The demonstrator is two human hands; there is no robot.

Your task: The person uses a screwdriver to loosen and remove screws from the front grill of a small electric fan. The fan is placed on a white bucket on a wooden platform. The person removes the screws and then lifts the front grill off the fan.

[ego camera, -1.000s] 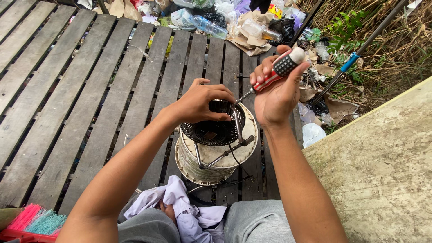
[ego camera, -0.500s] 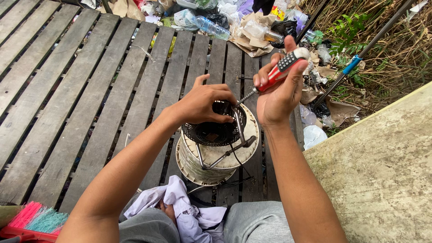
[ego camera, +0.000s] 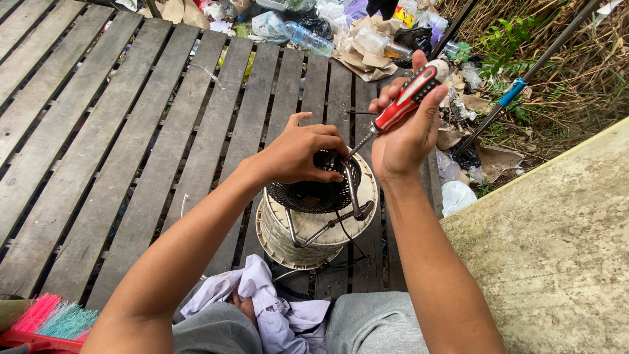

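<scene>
Standing on the plank deck (ego camera: 131, 131), a round cream fan housing (ego camera: 308, 229) holds a black grille (ego camera: 308, 193); left hand (ego camera: 298, 154) grips its rim, right hand (ego camera: 406, 131) above closes fingers around a red-handled screwdriver (ego camera: 406, 98).

Fan housing (ego camera: 314, 229) on plank deck (ego camera: 98, 131), cloth (ego camera: 275, 308) before it, litter (ego camera: 367, 33) behind.

Open planks (ego camera: 111, 131) lie free to the left of the fan (ego camera: 319, 219). Litter (ego camera: 354, 33) crowds the far edge, a concrete slab (ego camera: 557, 242) walls the right, and cloth (ego camera: 268, 308) sits just below the fan.
</scene>
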